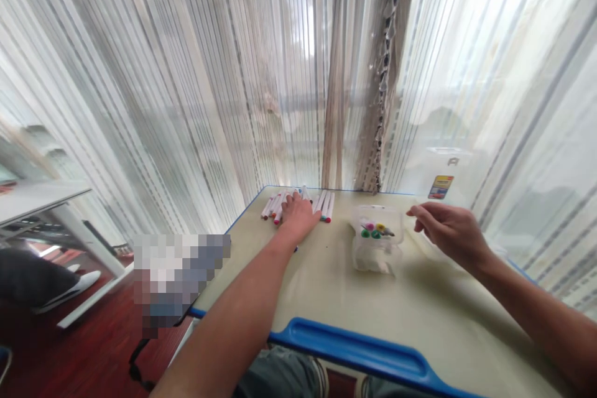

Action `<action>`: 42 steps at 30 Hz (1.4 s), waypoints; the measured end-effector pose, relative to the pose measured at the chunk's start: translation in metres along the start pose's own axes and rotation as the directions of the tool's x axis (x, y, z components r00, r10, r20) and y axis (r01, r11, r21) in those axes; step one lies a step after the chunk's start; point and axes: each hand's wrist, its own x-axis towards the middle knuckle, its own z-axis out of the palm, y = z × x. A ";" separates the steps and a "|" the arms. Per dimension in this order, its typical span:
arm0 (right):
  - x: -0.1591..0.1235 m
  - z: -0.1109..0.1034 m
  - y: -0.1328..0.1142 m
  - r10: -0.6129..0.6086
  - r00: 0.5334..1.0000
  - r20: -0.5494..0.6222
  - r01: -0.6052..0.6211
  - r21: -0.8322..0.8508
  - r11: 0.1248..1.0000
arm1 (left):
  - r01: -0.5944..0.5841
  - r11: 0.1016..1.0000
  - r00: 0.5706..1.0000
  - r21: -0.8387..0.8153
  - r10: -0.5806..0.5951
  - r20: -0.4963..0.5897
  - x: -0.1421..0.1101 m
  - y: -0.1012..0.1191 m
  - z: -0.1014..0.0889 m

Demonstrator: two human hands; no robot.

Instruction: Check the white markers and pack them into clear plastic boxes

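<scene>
markers [329,207], several, exact count blocked by the hand, in a loose row at the counter's [321,292] far left; white barrels, colored ends incl. red, teal, brown. one clear case [379,255], right of markers, printed with pink, yellow and green shapes. left hand [301,214] lies over the markers, arm stretched forward, palm down; its grip is partly hidden, cannot tell if pinching one. right hand [445,224] is raised just right of the case, forearm in from the right, fingers bent leftward; cannot tell if its grip pinches anything. one blue tray [354,345] along near edge; curtain [209,74] behind.
</scene>
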 end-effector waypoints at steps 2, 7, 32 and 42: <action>0.000 0.000 -0.001 0.022 0.999 0.037 -0.023 0.026 0.999 | 0.002 1.000 1.000 0.003 -0.002 0.009 0.000 0.001 0.000; 0.001 -0.001 0.000 0.018 1.000 0.020 -0.019 0.035 0.999 | 0.008 1.000 1.000 0.016 -0.008 0.001 -0.004 0.004 -0.002; 0.002 0.000 -0.001 -0.029 0.999 0.032 0.028 0.033 0.999 | -0.146 0.246 0.988 -0.958 -0.008 -0.152 -0.026 0.039 -0.026; 0.001 0.001 0.004 -0.012 1.000 0.012 0.012 0.041 0.999 | -0.040 -0.303 0.973 -0.952 0.205 -0.106 -0.043 0.051 -0.036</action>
